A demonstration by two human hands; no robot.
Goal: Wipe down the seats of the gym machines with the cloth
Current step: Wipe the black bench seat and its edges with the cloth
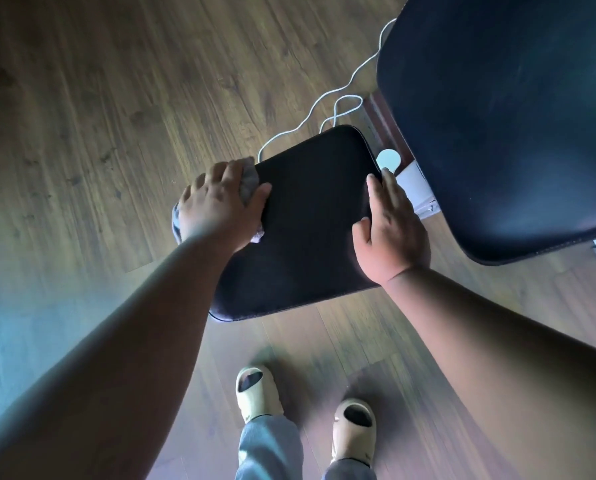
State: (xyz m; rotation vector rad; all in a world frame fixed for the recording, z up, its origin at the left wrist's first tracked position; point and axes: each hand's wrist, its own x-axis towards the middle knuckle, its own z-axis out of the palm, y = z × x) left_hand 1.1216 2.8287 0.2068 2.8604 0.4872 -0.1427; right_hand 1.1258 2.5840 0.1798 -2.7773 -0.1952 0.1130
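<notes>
Where the left hand [216,206] presses down at the seat's left edge, the cloth [249,181] lies bunched beneath it, with grey folds showing past the fingers [234,169] and under the wrist. The fingers curl over the cloth and grasp it against the pad. The seat [310,220] is a black padded cushion with rounded corners, viewed from above. The right hand [391,233] rests on the seat's right edge, fingers straight and released, holding nothing; the thumb lies on the top surface. Beyond that hand, a white round knob [388,159] sits just beside the seat's far right corner. A larger black backrest [504,119] fills the upper right, apart from the seat. A white cable [350,81] trails across the wooden floor [92,109] behind the seat. At the bottom, two feet in pale slides [256,389] stand on the floor near the seat's front edge.
</notes>
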